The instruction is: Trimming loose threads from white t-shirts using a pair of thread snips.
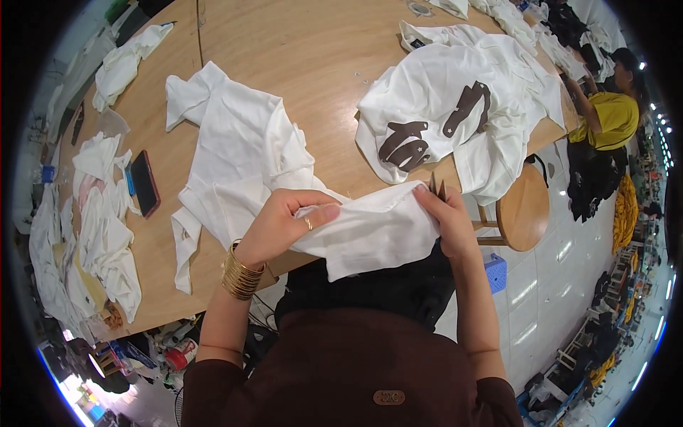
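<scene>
A white garment lies partly spread on the table, and one end of it is lifted toward me over the front edge. My left hand, with gold bangles at the wrist, pinches that lifted part between thumb and fingers. Its other side is gripped by my right hand, thumb on top along the seam. Two pointed metal blades, seemingly thread snips, stick up from the right hand; their handle is hidden in the palm. Between both hands the cloth is stretched, its lower corner hanging free.
A white garment with a dark brown print lies at the table's right. A phone and white cloth pieces are at left. A round wooden stool stands right of the table. A person in yellow is at far right.
</scene>
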{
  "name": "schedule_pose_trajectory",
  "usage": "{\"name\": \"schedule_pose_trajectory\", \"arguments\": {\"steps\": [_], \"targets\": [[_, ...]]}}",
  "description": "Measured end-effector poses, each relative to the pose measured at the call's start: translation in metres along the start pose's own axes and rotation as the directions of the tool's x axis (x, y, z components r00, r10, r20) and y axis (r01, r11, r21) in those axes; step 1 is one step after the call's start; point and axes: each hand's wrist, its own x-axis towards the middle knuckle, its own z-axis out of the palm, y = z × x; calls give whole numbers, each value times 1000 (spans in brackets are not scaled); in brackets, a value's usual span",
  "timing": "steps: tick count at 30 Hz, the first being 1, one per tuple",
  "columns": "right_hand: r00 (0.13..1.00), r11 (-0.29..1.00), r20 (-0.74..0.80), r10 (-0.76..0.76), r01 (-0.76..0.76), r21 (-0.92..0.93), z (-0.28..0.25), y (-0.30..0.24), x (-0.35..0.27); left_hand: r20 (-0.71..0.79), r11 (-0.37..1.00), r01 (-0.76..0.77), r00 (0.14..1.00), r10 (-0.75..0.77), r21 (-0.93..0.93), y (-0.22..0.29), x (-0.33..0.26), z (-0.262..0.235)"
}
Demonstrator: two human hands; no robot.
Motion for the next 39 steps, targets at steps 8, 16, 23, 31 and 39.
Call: {"name": "schedule_pose_trajectory", "arguments": {"steps": [8, 16, 23, 31, 39], "targets": [[995, 982, 13, 97, -94, -165, -6, -1, 3, -11, 994, 58, 998, -59, -91, -4, 2, 3], [996, 964, 51, 67, -51, -262, -15, 5, 10, -2, 999, 42, 999, -42, -27, 1, 4, 4], [871, 683, -101, -481, 300, -666, 2, 17, 11, 4, 922, 208, 976, -219, -325, -1, 7, 17], [948, 953, 317, -6, 101, -284, 20, -2, 8, 62, 967, 155, 987, -146, -204, 7, 4, 10], [764, 480, 134, -632, 521, -706, 30, 1, -1, 117, 835, 310, 950, -289, -454, 0, 6, 14]]}}
